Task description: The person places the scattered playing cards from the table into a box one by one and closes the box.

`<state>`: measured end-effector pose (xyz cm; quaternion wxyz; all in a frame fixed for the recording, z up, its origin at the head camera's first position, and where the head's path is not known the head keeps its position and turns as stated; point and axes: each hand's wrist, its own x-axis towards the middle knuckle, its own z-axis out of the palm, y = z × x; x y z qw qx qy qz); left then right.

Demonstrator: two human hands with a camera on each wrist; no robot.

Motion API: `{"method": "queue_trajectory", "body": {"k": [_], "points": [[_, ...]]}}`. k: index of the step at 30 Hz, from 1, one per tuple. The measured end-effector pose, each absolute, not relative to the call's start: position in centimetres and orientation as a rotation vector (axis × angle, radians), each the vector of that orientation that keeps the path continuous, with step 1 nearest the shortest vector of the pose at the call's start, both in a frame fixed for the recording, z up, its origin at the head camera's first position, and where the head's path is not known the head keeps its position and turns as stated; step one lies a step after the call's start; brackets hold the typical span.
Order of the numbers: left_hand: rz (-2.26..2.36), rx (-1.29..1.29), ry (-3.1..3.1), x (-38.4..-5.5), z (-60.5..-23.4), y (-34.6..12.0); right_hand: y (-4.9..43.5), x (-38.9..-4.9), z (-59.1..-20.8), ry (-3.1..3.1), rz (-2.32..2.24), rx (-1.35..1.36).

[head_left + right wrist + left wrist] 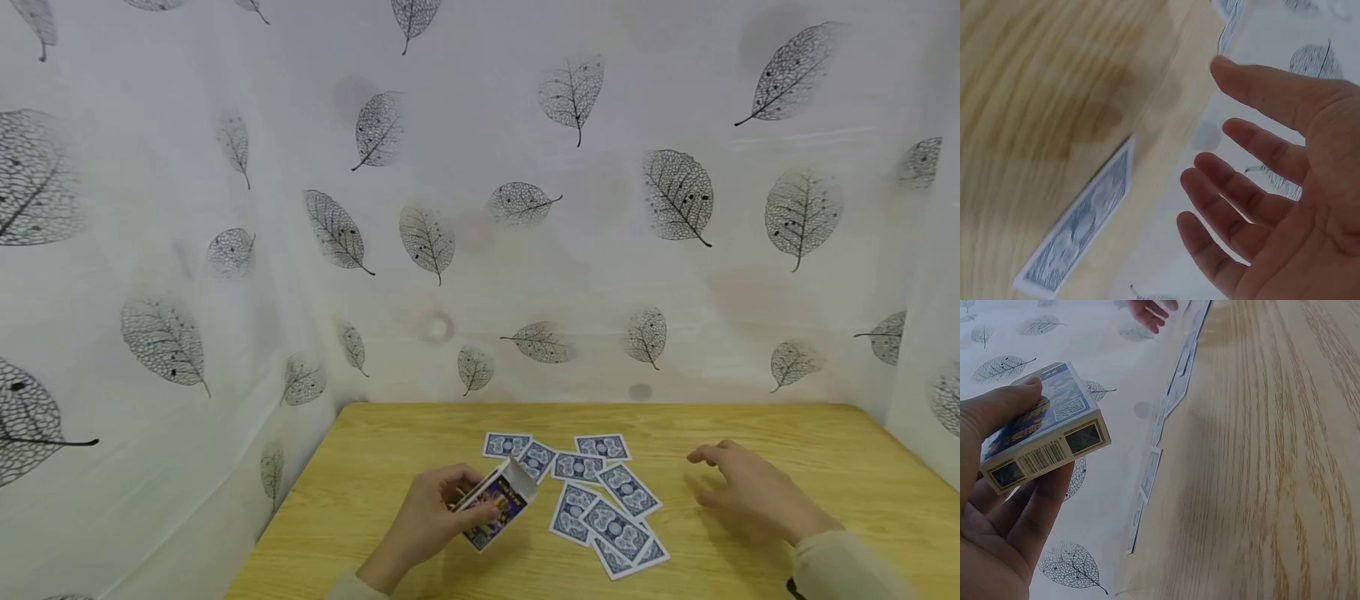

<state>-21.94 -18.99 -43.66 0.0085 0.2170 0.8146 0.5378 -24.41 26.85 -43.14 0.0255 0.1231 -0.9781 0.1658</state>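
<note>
My left hand (438, 514) grips a small card box (495, 502), thumb on its printed face and fingers behind it. The box is tilted above the table, and its white top flap stands up. In the left wrist view, the barcode end of the box (1044, 453) faces the camera. Several playing cards (615, 527) lie face down to the right of the box, blue-and-white backs up, some overlapping. To the right of these cards, my right hand (757, 492) hovers over the table with relaxed, spread fingers and holds nothing. A card (1082, 228) lies near it in the right wrist view.
The wooden table (360, 492) carries the cards around its middle. Behind it and along the left hangs a white curtain (480, 275) printed with dark leaf skeletons. The table's far edge runs close to this curtain.
</note>
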Motion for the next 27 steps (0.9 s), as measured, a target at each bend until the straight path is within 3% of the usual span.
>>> {"method": "queue_trajectory", "body": {"k": [10,27], "points": [[1.686,0.688,2.554,-21.7,-43.8,-19.3,31.5,-25.6,-43.2,-3.262,0.594,0.386],[1.681,0.693,2.6,-21.7,-43.1,-19.4,33.6,-26.5,-43.8,-3.377,0.755,0.137]]}}
